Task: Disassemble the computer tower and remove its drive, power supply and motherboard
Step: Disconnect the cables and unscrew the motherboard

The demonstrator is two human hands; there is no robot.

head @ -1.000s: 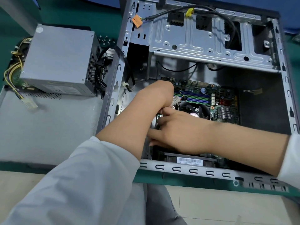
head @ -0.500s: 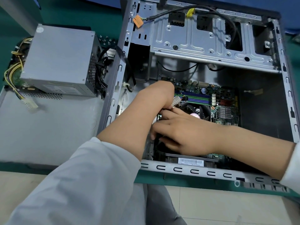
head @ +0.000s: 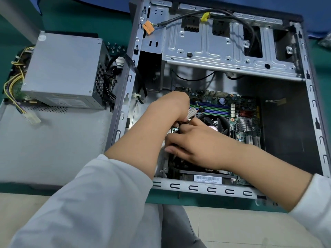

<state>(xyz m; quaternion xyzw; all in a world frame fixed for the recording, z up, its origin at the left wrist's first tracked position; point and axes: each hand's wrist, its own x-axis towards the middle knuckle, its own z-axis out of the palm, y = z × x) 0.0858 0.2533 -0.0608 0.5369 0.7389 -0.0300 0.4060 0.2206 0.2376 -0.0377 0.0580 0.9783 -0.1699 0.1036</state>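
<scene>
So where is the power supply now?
In the head view, the power supply sits outside the case, on the left, resting on the grey side panel with its cables next to the case wall.

right hand (head: 195, 145) fingers shifted up toward left hand (head: 172, 108), now spread over motherboard (head: 238, 113).

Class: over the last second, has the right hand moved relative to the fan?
Yes. The right hand slid slightly toward the fan, its fingers spreading apart.
</scene>
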